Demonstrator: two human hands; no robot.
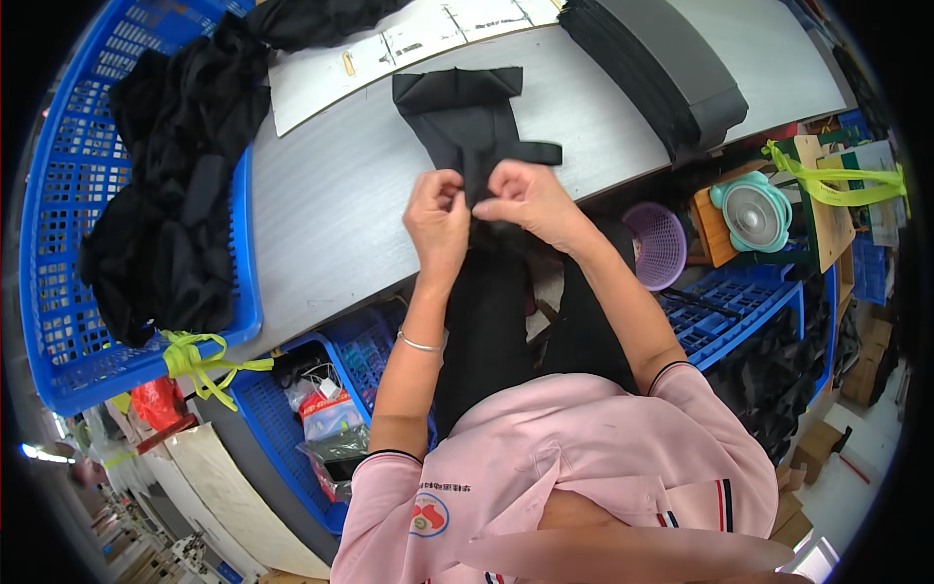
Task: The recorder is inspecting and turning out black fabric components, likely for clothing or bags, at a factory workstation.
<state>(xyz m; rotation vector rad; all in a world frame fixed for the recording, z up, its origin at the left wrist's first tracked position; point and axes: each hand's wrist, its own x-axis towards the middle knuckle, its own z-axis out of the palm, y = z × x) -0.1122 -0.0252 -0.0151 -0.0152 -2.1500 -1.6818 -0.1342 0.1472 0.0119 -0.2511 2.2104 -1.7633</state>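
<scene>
Black cloth piece (457,122) lies over the near side of the grey bench (336,209), its wide, folded band toward the far edge and its narrow part running back toward the near edge; where that part ends I cannot tell, since it merges with the dark trousers (486,331) below. A short black strap (540,153) sticks out from it to the right. The left hand (434,219) is at the left side of the narrow part, its fingers curled in and closed in a pinch on the cloth. The right hand (533,204) faces it from the other side, thumb and forefinger drawn together on the same part, the other fingers bent; the tips of the two hands are close to each other. Along the bench's far edge lies a white board (418,44) with dark marks. Toward the right end of the bench sits a thick stack of black panels (671,83), reaching almost to the near edge. At the left end stands a large blue basket (245,282) heaped with crumpled black cloth (175,204), a yellow-green ribbon (199,358) tied to its near corner. Beyond the near edge, on the right, are a purple basket (659,251) and a small teal fan (754,212).
</scene>
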